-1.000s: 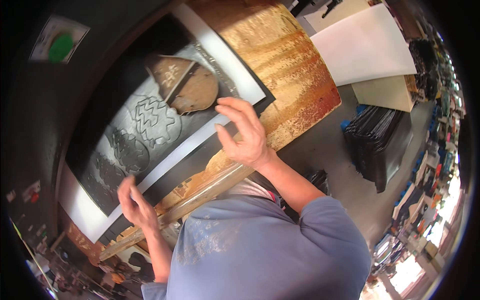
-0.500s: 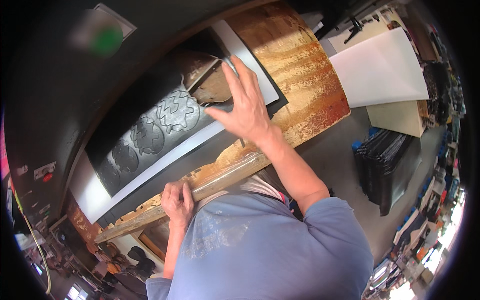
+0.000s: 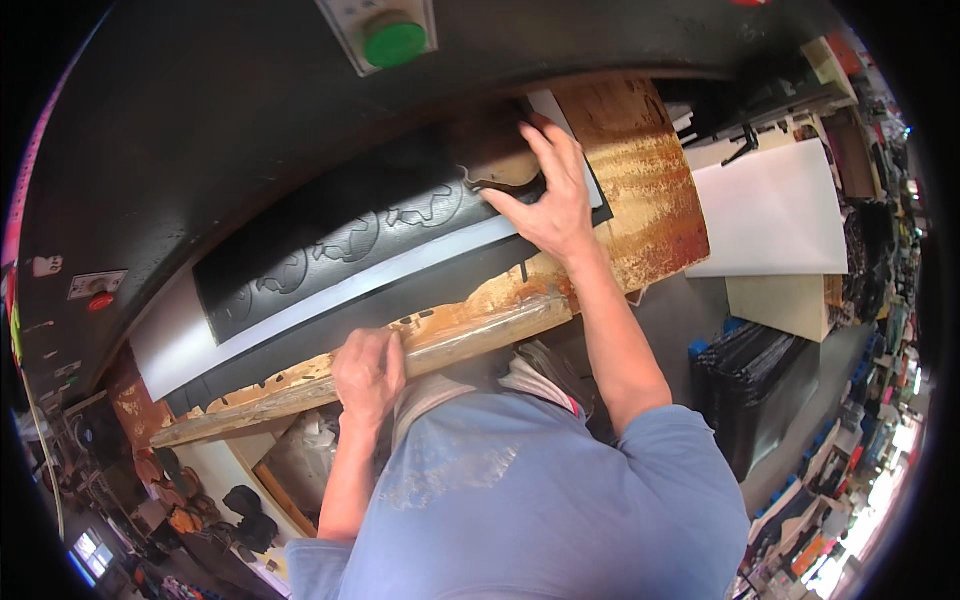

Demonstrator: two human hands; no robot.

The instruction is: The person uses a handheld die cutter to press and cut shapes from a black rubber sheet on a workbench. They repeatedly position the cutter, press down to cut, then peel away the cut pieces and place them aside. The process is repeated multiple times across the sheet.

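My right hand (image 3: 557,207) is spread, thumb and fingers apart, at the edges of a wavy-edged, metal-rimmed piece with a brown inside (image 3: 512,172), which looks like a cutting die. The die sits at the right end of a black sheet (image 3: 228,300) marked with several rounded zigzag outlines (image 3: 425,207). Under the black sheet lie a white sheet (image 3: 160,358) and a dark mat (image 3: 300,336) on a worn wooden board (image 3: 650,190). My left hand (image 3: 368,374) is curled over the wooden front rail (image 3: 480,338). Shadow hides the die's far side.
A dark machine body (image 3: 250,120) overhangs the board, with a green button (image 3: 394,42) and a red button (image 3: 100,300). To the right are a large white sheet (image 3: 770,210) and a stack of dark sheets (image 3: 750,375). Cluttered goods line the far right.
The whole view has shifted and turned, bringing the green button nearer the middle. My right hand stays at the die, which now looks flatter. My left hand remains on the rail.
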